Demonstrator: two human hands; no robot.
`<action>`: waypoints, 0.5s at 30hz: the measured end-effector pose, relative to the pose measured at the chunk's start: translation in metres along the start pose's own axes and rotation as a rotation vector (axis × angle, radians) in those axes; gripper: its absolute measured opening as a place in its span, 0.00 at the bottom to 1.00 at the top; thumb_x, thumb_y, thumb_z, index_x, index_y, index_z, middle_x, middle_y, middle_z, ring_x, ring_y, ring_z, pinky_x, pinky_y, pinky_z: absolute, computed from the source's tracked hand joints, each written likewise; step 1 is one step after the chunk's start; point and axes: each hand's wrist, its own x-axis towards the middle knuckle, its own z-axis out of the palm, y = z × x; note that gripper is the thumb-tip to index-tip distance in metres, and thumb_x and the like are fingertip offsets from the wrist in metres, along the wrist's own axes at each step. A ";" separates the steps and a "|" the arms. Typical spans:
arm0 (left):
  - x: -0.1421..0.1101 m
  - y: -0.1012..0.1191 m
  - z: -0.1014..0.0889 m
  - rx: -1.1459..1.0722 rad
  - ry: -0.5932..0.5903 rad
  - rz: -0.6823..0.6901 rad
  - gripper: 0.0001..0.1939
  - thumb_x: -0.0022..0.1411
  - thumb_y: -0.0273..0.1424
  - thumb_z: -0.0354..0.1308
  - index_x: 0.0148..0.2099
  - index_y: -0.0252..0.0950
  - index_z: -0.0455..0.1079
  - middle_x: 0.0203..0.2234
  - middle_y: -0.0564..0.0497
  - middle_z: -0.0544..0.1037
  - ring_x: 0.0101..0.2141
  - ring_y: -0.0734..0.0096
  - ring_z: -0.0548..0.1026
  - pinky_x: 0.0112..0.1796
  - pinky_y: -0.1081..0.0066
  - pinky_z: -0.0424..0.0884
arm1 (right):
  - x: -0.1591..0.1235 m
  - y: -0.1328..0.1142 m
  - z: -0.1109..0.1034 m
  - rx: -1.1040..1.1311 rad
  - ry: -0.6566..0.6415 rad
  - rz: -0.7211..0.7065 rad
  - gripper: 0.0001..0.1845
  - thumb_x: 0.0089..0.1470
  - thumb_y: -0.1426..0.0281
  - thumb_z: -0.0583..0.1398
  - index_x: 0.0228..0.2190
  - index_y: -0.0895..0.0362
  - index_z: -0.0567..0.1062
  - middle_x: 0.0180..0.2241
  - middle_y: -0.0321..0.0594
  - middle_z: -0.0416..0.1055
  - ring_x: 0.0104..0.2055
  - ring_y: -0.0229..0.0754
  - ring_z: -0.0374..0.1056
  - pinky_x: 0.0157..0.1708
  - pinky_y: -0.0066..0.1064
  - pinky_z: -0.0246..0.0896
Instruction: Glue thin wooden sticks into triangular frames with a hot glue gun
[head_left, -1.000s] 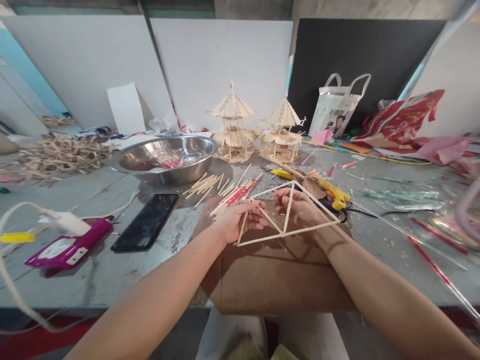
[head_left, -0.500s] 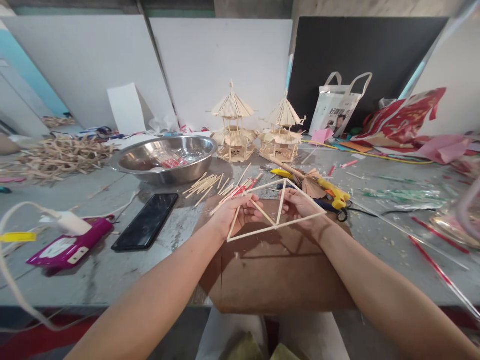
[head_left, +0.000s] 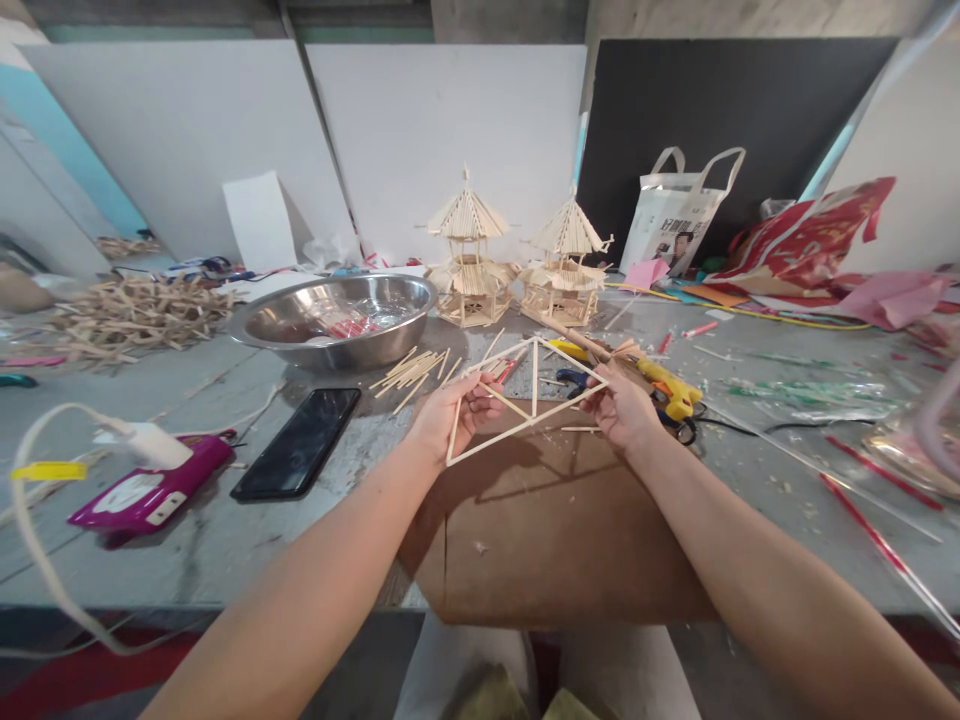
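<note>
Between my two hands, tilted in the air, is a flat frame of thin wooden sticks (head_left: 534, 385) joined into triangles. My left hand (head_left: 459, 412) pinches its left corner with the fingers curled behind. At the right corner my right hand (head_left: 621, 405) grips the frame between thumb and fingers. Below it lies a brown board (head_left: 555, 530), which catches its shadow. Loose sticks (head_left: 411, 375) are spread just beyond my left hand. A yellow and blue glue gun (head_left: 675, 390) rests beyond my right hand, partly hidden.
Two stick-built pagodas (head_left: 470, 270) stand at the back. A steel basin (head_left: 337, 325), a black phone (head_left: 296, 443) and a purple power strip (head_left: 154, 485) with a white cable are on the left. Red and clear strips (head_left: 885, 540), plastic scraps and a white bag (head_left: 664, 225) are on the right.
The frame has turned and risen a little, its right end swinging up and away. My right hand has shifted from the inner stick to the right corner; my left still holds the left side.
</note>
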 end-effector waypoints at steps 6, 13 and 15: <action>0.004 0.000 -0.006 0.053 -0.031 0.063 0.08 0.54 0.28 0.50 0.31 0.28 0.68 0.22 0.47 0.75 0.21 0.76 0.72 0.23 0.77 0.71 | 0.005 -0.008 -0.006 0.163 0.203 0.002 0.12 0.42 0.63 0.57 0.17 0.56 0.62 0.12 0.28 0.59 0.14 0.30 0.56 0.15 0.24 0.55; 0.005 0.000 -0.008 0.075 -0.038 0.077 0.08 0.53 0.29 0.51 0.31 0.28 0.68 0.22 0.47 0.75 0.21 0.75 0.73 0.23 0.76 0.70 | 0.020 -0.026 -0.028 0.225 0.397 -0.110 0.16 0.44 0.60 0.55 0.16 0.56 0.57 0.11 0.26 0.57 0.12 0.29 0.54 0.14 0.25 0.54; 0.005 0.000 -0.008 0.084 -0.027 0.070 0.08 0.53 0.29 0.51 0.31 0.29 0.68 0.22 0.47 0.75 0.21 0.75 0.73 0.24 0.76 0.70 | 0.021 -0.029 -0.031 0.238 0.475 -0.143 0.15 0.44 0.60 0.55 0.18 0.55 0.57 0.13 0.25 0.59 0.12 0.28 0.54 0.14 0.24 0.54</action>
